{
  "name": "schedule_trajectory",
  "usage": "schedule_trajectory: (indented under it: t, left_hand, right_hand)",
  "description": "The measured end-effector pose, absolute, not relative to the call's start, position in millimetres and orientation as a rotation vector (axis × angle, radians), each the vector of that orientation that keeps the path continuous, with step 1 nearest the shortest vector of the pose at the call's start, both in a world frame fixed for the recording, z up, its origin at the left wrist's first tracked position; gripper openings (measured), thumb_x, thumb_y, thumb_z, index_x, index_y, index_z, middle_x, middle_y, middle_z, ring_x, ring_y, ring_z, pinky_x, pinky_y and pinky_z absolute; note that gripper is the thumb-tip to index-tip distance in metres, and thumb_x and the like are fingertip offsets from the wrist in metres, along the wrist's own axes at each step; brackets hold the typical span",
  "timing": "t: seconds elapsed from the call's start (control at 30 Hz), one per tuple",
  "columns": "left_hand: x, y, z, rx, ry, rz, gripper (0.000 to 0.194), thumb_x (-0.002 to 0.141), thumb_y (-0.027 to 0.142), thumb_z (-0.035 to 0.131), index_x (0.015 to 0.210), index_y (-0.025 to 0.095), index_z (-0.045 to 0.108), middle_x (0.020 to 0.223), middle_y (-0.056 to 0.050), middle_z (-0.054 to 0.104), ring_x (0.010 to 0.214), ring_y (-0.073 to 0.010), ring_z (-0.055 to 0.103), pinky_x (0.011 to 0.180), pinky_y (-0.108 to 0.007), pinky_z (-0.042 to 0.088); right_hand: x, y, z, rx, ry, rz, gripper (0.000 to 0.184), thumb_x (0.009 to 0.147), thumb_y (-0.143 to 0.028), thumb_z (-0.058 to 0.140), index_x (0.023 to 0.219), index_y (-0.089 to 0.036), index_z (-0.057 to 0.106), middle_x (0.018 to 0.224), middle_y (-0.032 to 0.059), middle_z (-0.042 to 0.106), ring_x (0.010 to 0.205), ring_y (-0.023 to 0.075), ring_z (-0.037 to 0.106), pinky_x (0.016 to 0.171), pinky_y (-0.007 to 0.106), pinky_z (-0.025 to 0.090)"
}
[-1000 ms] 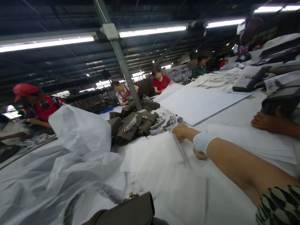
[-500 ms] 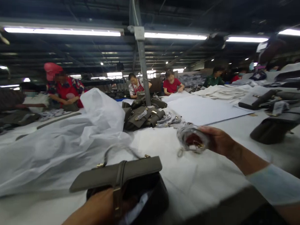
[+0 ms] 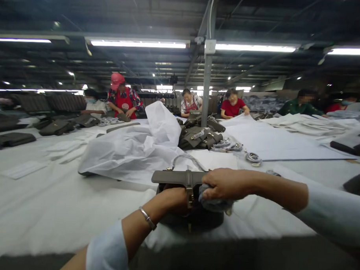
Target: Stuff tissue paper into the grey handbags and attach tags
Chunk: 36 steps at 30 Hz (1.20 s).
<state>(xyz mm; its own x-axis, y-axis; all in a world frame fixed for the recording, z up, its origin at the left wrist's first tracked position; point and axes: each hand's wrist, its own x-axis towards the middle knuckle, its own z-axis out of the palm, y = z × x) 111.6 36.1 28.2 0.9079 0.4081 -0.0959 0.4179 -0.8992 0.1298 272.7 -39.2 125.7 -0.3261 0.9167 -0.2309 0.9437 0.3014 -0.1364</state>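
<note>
A grey-olive handbag [image 3: 178,177] with its flap raised stands at the near edge of the white-covered table [image 3: 47,209]. My left hand [image 3: 173,199], a bangle on its wrist, grips the bag's front below the flap. My right hand [image 3: 224,183] is closed on a clear-wrapped bundle [image 3: 214,204] and presses it down into the bag's opening. The bag's thin strap loops up behind the flap.
Crumpled white wrapping [image 3: 132,149] lies behind the bag. A pile of matching bags [image 3: 199,136] sits by a steel post [image 3: 207,88], with wrapped bundles [image 3: 253,157] and a flat white sheet [image 3: 283,142] to the right. Several people work along the table's far side.
The view has swung left and levelled. My right hand carried the wrapped bundle from mid-air into the bag. My left hand shifted onto the bag's front, which now stands upright before me.
</note>
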Motion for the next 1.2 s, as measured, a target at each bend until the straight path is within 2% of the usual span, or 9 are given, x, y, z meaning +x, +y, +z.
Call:
schedule_trajectory:
  t: [0.07,0.13,0.23,0.5,0.63,0.73,0.83,0.97,1.2]
  left_hand:
    - [112,37,28,2.958,0.549,-0.049,0.029,0.086,0.025,0.049,0.111,0.024,0.063,0.123,-0.003,0.064,0.108,-0.0194,0.061,0.095,-0.026,0.045]
    - [111,37,27,2.965,0.648,0.032,0.034,0.087,0.034,0.047,0.114,0.021,0.061,0.123,-0.008,0.063,0.110,-0.0251,0.060,0.095,-0.034,0.046]
    - [108,35,25,2.958,0.886,0.095,0.044,0.080,0.049,0.051,0.105,0.017,0.065,0.105,-0.014,0.069,0.097,-0.0330,0.064,0.087,-0.044,0.050]
    - [107,29,19,2.979,0.987,0.229,0.041,0.072,0.047,0.057,0.100,0.017,0.066,0.101,-0.013,0.069,0.095,-0.0331,0.065,0.086,-0.044,0.050]
    - [107,27,16,3.027,0.973,0.196,0.044,0.074,0.048,0.055,0.103,0.016,0.062,0.094,-0.014,0.070,0.086,-0.0341,0.066,0.074,-0.045,0.053]
    - [106,23,14,3.064,1.000,0.258,0.044,0.074,0.044,0.056,0.107,0.015,0.059,0.097,-0.014,0.068,0.087,-0.0340,0.065,0.074,-0.047,0.053]
    - [106,20,14,3.031,1.033,0.305,0.042,0.073,0.037,0.058,0.109,0.016,0.057,0.104,-0.013,0.067,0.091,-0.0314,0.064,0.076,-0.043,0.053]
    - [104,20,15,3.003,1.001,0.311,0.032,0.075,0.038,0.058,0.100,0.018,0.061,0.098,-0.010,0.069,0.088,-0.0289,0.065,0.075,-0.039,0.053]
    - [105,21,11,2.966,1.089,0.368,0.031,0.075,0.044,0.062,0.090,0.017,0.066,0.088,-0.011,0.070,0.083,-0.0290,0.066,0.073,-0.038,0.053]
  right_hand:
    - [270,-30,128,1.765,2.439,-0.271,0.020,0.080,-0.036,0.060,0.078,-0.017,0.065,0.074,0.0051,0.063,0.061,0.0152,0.052,0.050,0.025,0.031]
    - [272,-28,132,1.803,2.445,-0.176,0.022,0.085,-0.038,0.056,0.083,-0.017,0.064,0.080,0.0072,0.065,0.069,0.0182,0.057,0.055,0.026,0.034]
    - [274,-30,135,1.925,2.356,0.097,0.027,0.090,-0.041,0.049,0.092,-0.017,0.060,0.088,0.0111,0.066,0.079,0.0238,0.061,0.061,0.029,0.037]
    - [248,-13,123,1.966,2.325,0.247,0.029,0.090,-0.040,0.049,0.094,-0.014,0.062,0.089,0.0145,0.068,0.081,0.0262,0.064,0.064,0.029,0.039]
    - [244,3,121,2.044,2.443,0.149,0.032,0.091,-0.042,0.046,0.095,-0.014,0.061,0.091,0.0131,0.068,0.084,0.0241,0.063,0.064,0.028,0.037]
    - [248,9,110,2.204,2.606,0.039,0.027,0.090,-0.039,0.051,0.094,-0.015,0.062,0.093,0.0096,0.067,0.084,0.0202,0.061,0.067,0.026,0.037]
    - [252,11,90,2.248,2.809,-0.213,0.024,0.084,-0.040,0.059,0.086,-0.016,0.062,0.081,0.0036,0.065,0.074,0.0152,0.057,0.064,0.023,0.036]
    - [256,16,69,2.042,3.073,-0.443,0.034,0.079,-0.049,0.062,0.079,-0.015,0.062,0.072,-0.0003,0.058,0.067,0.0124,0.051,0.062,0.023,0.036]
    - [248,42,80,1.856,2.776,-0.624,0.033,0.079,-0.047,0.060,0.076,-0.014,0.063,0.066,-0.0018,0.056,0.060,0.0102,0.048,0.052,0.021,0.033]
